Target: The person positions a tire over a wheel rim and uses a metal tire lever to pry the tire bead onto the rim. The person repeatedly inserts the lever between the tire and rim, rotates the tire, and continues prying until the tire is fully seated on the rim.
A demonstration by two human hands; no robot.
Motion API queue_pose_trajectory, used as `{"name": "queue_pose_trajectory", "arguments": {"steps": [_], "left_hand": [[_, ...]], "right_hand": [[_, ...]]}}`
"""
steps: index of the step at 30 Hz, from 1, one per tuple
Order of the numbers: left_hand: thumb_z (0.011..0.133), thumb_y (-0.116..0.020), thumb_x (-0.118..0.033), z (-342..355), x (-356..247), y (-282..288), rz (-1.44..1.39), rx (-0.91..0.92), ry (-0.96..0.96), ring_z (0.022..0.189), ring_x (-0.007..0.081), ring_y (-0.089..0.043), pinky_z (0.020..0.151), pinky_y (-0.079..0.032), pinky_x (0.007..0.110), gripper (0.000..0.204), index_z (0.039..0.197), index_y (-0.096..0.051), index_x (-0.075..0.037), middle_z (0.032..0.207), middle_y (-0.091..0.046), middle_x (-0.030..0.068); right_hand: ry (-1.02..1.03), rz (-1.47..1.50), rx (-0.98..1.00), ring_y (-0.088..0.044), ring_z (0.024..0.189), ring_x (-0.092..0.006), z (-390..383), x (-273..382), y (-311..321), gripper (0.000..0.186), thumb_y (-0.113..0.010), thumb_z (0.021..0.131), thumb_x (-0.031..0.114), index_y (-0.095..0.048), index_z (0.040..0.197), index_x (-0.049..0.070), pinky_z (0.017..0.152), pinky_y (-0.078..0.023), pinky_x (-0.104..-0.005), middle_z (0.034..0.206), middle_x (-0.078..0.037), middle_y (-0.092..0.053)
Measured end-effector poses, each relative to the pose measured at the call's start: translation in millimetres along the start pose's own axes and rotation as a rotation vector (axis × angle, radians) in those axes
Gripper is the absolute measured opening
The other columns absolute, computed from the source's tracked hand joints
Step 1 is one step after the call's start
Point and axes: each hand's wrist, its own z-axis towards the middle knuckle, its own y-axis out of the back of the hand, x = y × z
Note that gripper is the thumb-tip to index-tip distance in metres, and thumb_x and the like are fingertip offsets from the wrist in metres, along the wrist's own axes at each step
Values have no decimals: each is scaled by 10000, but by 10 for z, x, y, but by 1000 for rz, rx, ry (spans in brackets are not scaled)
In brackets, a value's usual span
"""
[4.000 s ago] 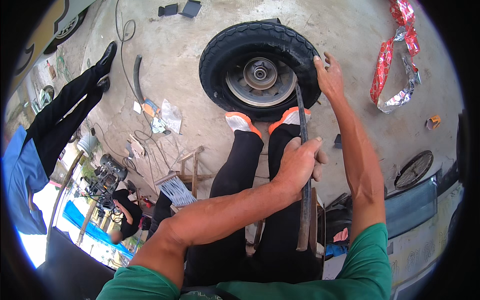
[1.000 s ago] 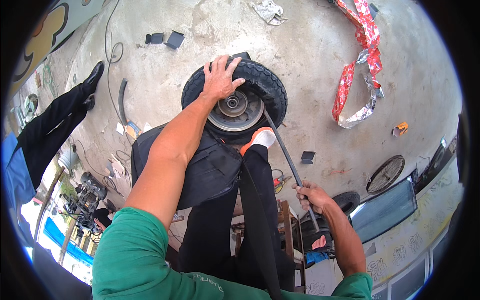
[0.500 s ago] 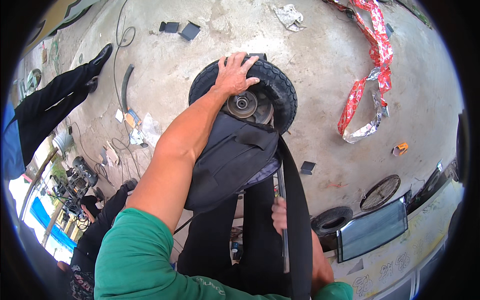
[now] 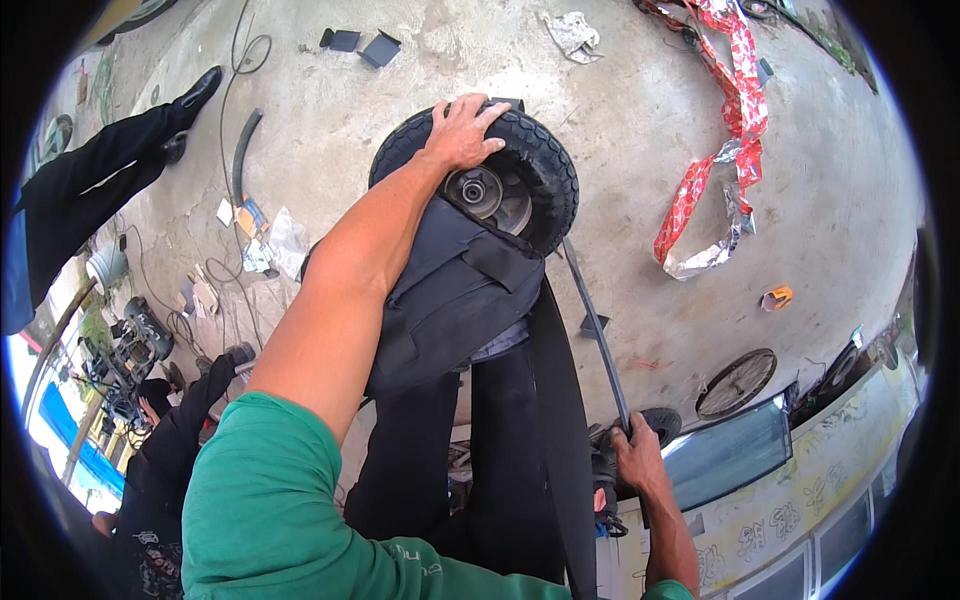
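Lying splayed on the tire (image 4: 557, 185) is the left hand (image 4: 462, 138); the right hand (image 4: 640, 455) is grasping a metal bar (image 4: 591, 316).

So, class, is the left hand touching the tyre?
Touching: the head view shows the left hand spread on the tyre, with no gap between.

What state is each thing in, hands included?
tyre, lying flat
hub, uncovered
metal bar, held slanted, far end by the tyre, contact unclear
left hand, fingers spread on the tyre
right hand, closed around the bar
black bag, hiding part of the tyre
foil strip, crumpled on the floor
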Motion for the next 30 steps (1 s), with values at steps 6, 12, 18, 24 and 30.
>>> {"name": "queue_pose_trajectory", "arguments": {"steps": [6, 12, 18, 24, 30], "left_hand": [[982, -751, -424, -66, 254, -54, -38, -92, -31, 1592, 359, -336, 1285, -193, 611, 745, 1655, -448, -324, 1687, -404, 171], [991, -756, -398, -579, 466, 47, 10, -174, 87, 1553, 399, -385, 1259, -255, 614, 743, 1658, -428, -386, 1681, -383, 202], [933, -810, -340, -1074, 724, 157, -46, -223, 106, 1493, 437, -453, 1216, -379, 562, 793, 1637, -469, -211, 1630, -452, 233], [1024, -721, -392, -1718, -209, 682, -844, 703, -110, 1400, 320, -594, 1211, -421, 438, 553, 1468, -664, -67, 1446, -668, 186], [1118, -596, -400, -2897, -420, 1227, -986, 1353, -170, 1285, 273, -678, 1146, -477, 392, 496, 1348, -741, 14, 1351, -754, 150]], "right_hand": [[200, -42, -45, -689, 921, -554, 279, 603, 61, 361, -598, 1076, 183, -643, 1360, -37, 802, -549, -526, 920, -342, -681], [336, 5, -110, -707, 1000, -537, 708, 827, -306, 378, -622, 1053, 132, -648, 1381, -55, 851, -560, -516, 1042, -355, -705], [471, -16, -192, -720, 1017, -506, 1194, 975, -587, 380, -650, 1022, 130, -673, 1360, -42, 879, -563, -527, 1064, -334, -724], [334, -39, -146, -727, 933, -482, 1306, 1031, -565, 372, -645, 1030, 159, -685, 1364, 0, 822, -561, -512, 984, -303, -723], [343, -46, -99, -726, 852, -470, 1066, 985, -331, 341, -642, 1032, 171, -697, 1338, 31, 772, -551, -517, 898, -280, -713]]}}
